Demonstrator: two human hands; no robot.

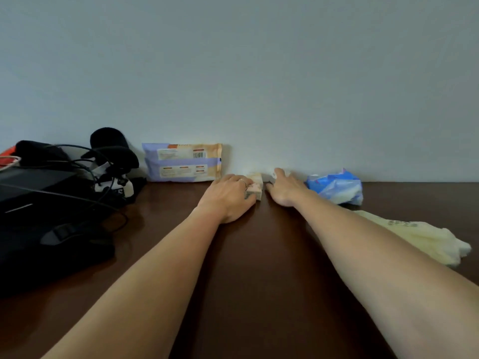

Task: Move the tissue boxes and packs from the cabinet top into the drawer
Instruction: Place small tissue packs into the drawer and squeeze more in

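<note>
Both arms reach across the dark brown cabinet top [259, 255] toward the wall. My left hand [228, 196] is closed around a small cream and pink tissue pack [255, 186]. My right hand [285, 190] lies just right of it, fingers stretched onto a small white pack [273, 176] that is mostly hidden. A large purple and orange tissue pack [182, 161] leans upright against the wall to the left. A crumpled blue and white pack [337, 186] lies to the right. A pale yellow pack [420, 237] rests partly under my right forearm.
A black bag with straps [49, 229], black cables and a dark headset-like device [111, 156] crowd the left side of the cabinet top. Something red [6, 152] shows at the far left edge. The grey wall closes off the back.
</note>
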